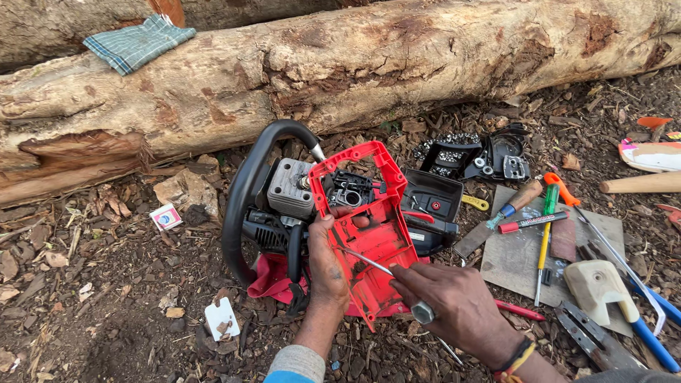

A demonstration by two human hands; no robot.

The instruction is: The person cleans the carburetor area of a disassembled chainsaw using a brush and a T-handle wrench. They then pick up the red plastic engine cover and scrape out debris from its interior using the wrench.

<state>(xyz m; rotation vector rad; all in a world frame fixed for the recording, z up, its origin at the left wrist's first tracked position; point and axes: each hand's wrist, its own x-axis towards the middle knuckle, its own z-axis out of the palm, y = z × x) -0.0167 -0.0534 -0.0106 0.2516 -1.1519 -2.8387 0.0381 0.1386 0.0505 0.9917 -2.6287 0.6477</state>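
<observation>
Head view, looking down at bark-strewn ground. Nearest: right hand (454, 301), fingers closed round a thin metal tool (376, 264) w/ a hex end, tip laid on the inside of a red cover (369, 234). Left hand (328, 266) just beside it, thumb & fingers clamped on the cover's left edge, holding it tilted up. Cover sits on a chainsaw body (284, 206) w/ black loop handle, grey cylinder exposed; red cloth (273, 280) under it. White scrap (222, 318) lies near left forearm.

To the right, a flat board (518, 259) serves as a tray: on it a green-handled file (545, 237), a red marker (532, 223), a wood-handled tool (516, 201), a cream plastic part (596, 284). Blue-handled tools (652, 319) at its edge.

Farther back: black cover w/ saw chain (454, 149) heaped in it. Behind all, a big log (397, 64), checked cloth (138, 42) on top.
</observation>
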